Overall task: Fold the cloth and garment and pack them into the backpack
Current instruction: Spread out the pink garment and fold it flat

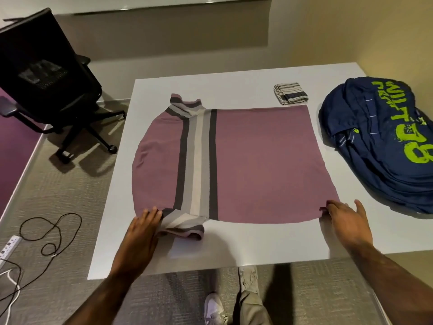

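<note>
A mauve garment [257,165] with grey, white and dark stripes lies spread flat on the white table [234,252]. My left hand [144,227] grips its near left edge by the striped sleeve, fingers curled over the fabric. My right hand [344,219] pinches the near right corner of the hem. A small striped cloth [290,93] lies folded beyond the garment at the back. The navy backpack [384,141] with green lettering lies on its side at the table's right.
A black office chair [46,76] stands off the table's left. A power strip [9,246] and black cable [51,233] lie on the carpet at lower left. My shoe and trouser leg show below the table's near edge.
</note>
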The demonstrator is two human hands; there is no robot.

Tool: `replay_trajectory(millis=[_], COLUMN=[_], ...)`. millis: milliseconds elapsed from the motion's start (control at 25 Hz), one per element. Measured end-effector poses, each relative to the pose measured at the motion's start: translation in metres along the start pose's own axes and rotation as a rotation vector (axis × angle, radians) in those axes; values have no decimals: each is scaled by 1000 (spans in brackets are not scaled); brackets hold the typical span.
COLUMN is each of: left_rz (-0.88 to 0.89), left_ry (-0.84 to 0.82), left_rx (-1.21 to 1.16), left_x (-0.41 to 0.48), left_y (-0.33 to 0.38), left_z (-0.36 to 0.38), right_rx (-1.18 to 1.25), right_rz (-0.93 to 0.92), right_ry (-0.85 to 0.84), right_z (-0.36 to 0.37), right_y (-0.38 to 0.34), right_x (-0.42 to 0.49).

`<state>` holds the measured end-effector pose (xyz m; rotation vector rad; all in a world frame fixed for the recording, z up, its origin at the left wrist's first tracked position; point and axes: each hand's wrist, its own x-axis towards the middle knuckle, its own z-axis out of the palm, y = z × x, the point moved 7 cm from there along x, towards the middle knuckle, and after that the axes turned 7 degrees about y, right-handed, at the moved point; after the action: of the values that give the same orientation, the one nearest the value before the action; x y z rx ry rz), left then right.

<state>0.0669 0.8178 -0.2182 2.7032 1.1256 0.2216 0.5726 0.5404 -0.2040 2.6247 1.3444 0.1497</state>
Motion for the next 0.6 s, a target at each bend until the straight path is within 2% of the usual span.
replay_trajectory(millis=[120,240,400,600], left_rz=[-106,-105,-95,-90], left_ry=[80,179,209,192], left_rx=[95,163,205,285], left_x=[57,117,197,271], left_y=[-7,-6,4,-2], left_z=[-34,-66,-87,-74], right_rx=[50,107,110,54], right_rz=[-31,-60,-58,-74], right_ry=[129,226,241,217], right_z=[-21,-38,-40,-27], right_y=[3,9,15,12], right_x=[31,72,128,184])
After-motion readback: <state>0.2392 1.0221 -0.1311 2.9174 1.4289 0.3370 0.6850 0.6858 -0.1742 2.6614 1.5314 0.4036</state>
